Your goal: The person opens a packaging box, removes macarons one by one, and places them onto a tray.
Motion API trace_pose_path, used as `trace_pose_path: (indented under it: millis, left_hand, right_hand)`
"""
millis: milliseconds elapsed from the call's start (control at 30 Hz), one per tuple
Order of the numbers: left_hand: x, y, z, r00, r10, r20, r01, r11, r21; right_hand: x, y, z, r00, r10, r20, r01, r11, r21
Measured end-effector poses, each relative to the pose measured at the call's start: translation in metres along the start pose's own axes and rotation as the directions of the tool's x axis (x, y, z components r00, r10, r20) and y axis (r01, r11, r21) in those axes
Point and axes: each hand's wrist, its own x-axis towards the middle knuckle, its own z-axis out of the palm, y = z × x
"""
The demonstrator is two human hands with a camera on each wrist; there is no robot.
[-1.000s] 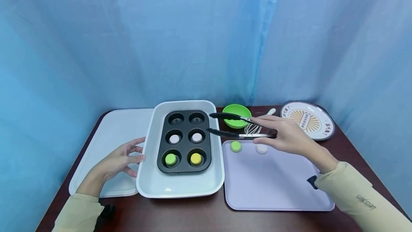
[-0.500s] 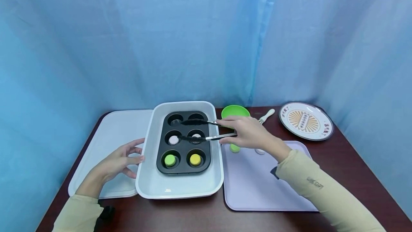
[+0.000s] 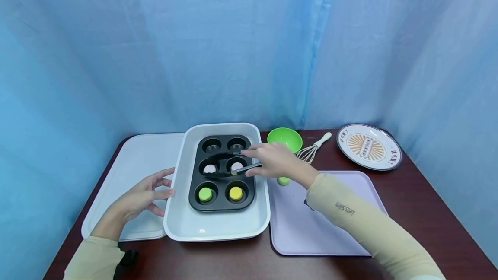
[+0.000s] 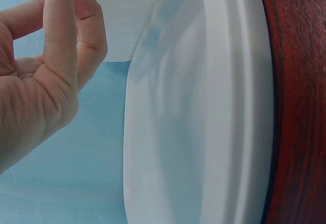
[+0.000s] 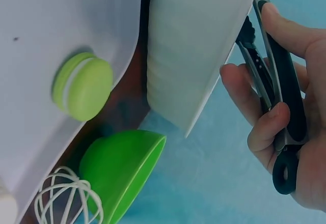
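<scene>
In the head view my right hand [image 3: 277,159] grips a pair of black and silver tongs [image 3: 223,156] over the dark muffin pan [image 3: 221,183]. Their spread arms cross the middle row, tips on either side of a whitish macaron [image 3: 209,168]. Under the tongs, another whitish macaron [image 3: 236,167] sits in the right middle cup. The front cups hold a green macaron [image 3: 205,194] and a yellow macaron [image 3: 235,193]. The pan lies inside a white tub [image 3: 202,230]. At the tub's left side, my left hand [image 3: 142,194] has its fingertips right at the rim, fingers loosely spread.
A lilac tray [image 3: 311,228] to the right bears a green macaron [image 5: 84,86] and a white macaron [image 5: 6,207]. Behind it are a green bowl [image 3: 285,137], a whisk [image 3: 315,148] and a patterned plate [image 3: 369,147]. A white board [image 3: 136,159] lies left.
My right hand has moved left with the tongs, from above the lilac tray to the muffin pan, and their tips now flank the left middle macaron. My left hand has stayed at the tub.
</scene>
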Motion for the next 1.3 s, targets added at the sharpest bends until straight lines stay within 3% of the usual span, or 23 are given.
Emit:
trace_pose_path:
  millis: [633, 1067, 1300]
  left_hand:
    - [-0.001, 0.003, 0.000, 1.000, 0.009, 0.015, -0.009, 1.000, -0.017]
    - [0.000, 0.003, -0.001, 1.000, -0.014, 0.013, 0.015, 1.000, -0.016]
    - [0.001, 0.003, -0.002, 1.000, -0.012, 0.013, 0.012, 1.000, -0.017]
  right_hand:
    - [0.024, -0.010, -0.009, 0.998, 0.013, 0.059, -0.008, 0.996, -0.086]
    - [0.031, -0.011, -0.013, 0.999, -0.027, 0.035, 0.032, 0.991, -0.129]
    - [0.041, -0.015, -0.024, 0.989, 0.036, 0.145, -0.016, 0.991, -0.136]
